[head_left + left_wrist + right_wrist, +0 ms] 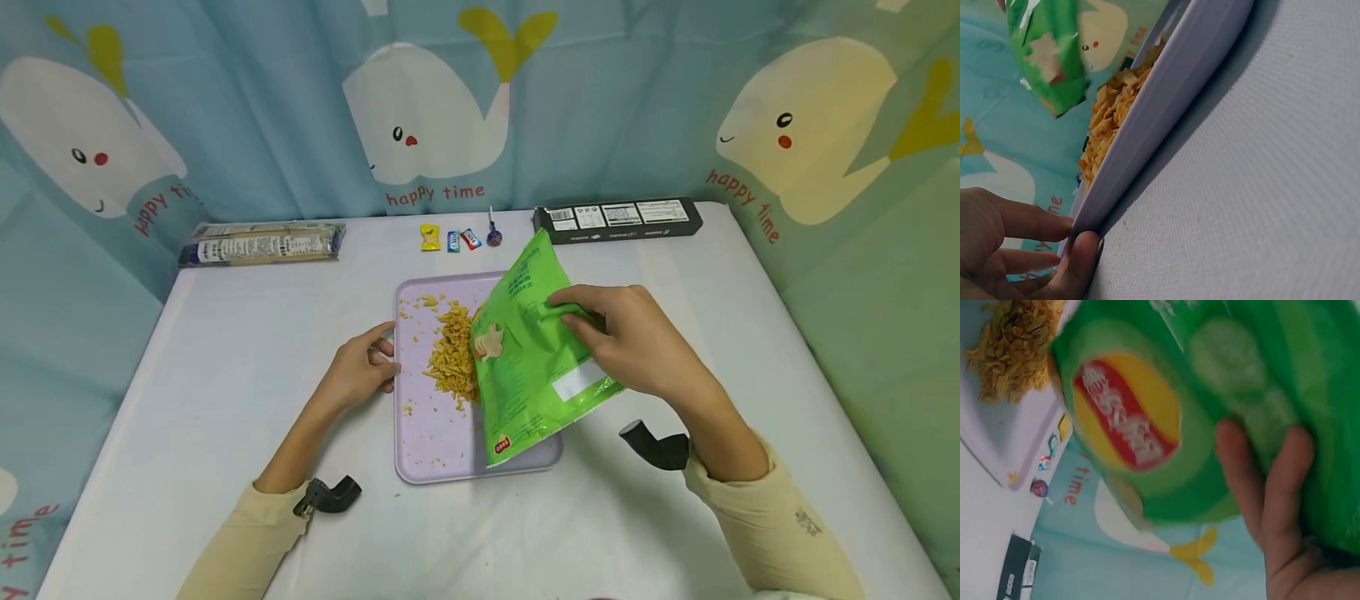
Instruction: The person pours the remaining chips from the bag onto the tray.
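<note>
My right hand (630, 337) grips a green potato chip bag (525, 358) by its side, thumb and fingers creasing the film. The bag hangs tilted over a pale purple tray (427, 450). Crushed yellow chips (453, 354) lie heaped on the tray, partly hidden behind the bag, with crumbs around them. The bag's front, with its red and yellow logo (1127, 412), faces the right wrist camera. At the tray's left edge, my left hand (360, 367) pinches the rim between thumb and fingers, as the left wrist view shows closely.
Along the table's back edge lie a long clear packet (262, 243), a yellow wrapped sweet (430, 237), two small wrapped sweets (453, 242), a lollipop (493, 237) and a long black box (618, 220). A whale-print curtain (262, 108) surrounds the white table (247, 358).
</note>
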`<state>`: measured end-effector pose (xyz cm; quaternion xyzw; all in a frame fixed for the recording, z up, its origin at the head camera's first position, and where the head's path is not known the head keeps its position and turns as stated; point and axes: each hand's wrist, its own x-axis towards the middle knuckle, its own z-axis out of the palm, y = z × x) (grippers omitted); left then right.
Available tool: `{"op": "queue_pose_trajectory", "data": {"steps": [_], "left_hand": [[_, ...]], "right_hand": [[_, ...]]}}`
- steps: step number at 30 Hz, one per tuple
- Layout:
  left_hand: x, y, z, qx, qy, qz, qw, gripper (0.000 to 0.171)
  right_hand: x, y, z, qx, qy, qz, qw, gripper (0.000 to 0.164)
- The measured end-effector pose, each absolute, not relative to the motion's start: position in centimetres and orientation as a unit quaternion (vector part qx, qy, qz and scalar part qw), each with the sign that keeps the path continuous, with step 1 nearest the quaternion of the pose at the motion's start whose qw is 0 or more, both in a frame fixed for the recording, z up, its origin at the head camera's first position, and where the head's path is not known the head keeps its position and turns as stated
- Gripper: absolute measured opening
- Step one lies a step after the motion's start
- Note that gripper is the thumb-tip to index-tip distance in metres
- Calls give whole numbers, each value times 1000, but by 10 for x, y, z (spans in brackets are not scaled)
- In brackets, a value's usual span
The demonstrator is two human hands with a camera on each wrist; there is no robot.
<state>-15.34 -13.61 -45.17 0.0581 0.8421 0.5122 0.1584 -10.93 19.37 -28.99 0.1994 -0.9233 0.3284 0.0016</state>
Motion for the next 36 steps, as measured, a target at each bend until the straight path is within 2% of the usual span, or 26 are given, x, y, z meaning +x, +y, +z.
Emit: {"op": "queue_pose_trajectory", "data": {"steps": [10,16,21,27,36], "left_hand": [[-154,-136,-453,58,842,513,157,67],[-154,-136,-453,58,843,512,158,67],[-154,-136,-453,58,842,513,159,67],[-154,-137,-452,57,843,511,158,67],[-153,-137,-453,59,845,508,154,67]], "right_hand": [[-106,195,-281,212,-919,330,-25,26],[-104,193,-279,221,-922,319,-4,24],[-104,193,-282,200,-921,335,-18,23],[-104,196,-287,167,-925,341,-9,22],[-103,198,-287,165,-922,349,-28,34]]}}
